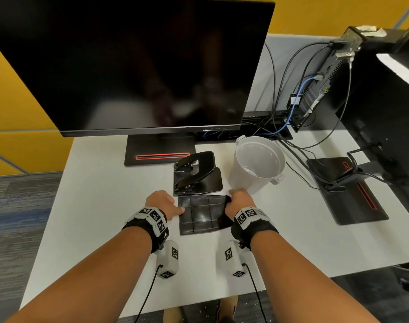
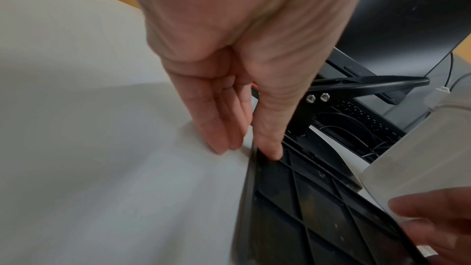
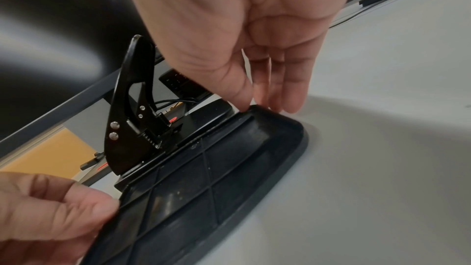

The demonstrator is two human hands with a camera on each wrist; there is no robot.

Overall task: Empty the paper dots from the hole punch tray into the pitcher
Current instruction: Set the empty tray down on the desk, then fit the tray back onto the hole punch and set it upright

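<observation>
1. Where the head view reaches its lower centre, the black ribbed tray (image 1: 202,214) lies flat on the white surface (image 1: 101,206), just below the hole punch (image 1: 196,173).
2. Left hand (image 1: 162,203): thumb pressed on the tray's left edge, fingers straight down on the surface beside it; in the left wrist view the thumb tip (image 2: 270,148) sits on the tray rim.
3. Right hand (image 1: 239,201): fingertips at the tray's upper right corner, thumb and fingers pinching that corner narrowly; confirmed in the right wrist view (image 3: 254,80).
4. White pitcher (image 1: 257,164) stands upright right of the punch, just beside the right hand; something pale lies at its bottom, contents unclear.
5. Dark monitor (image 1: 138,64) fills the upper left; cables (image 1: 289,127) run at upper right.
</observation>
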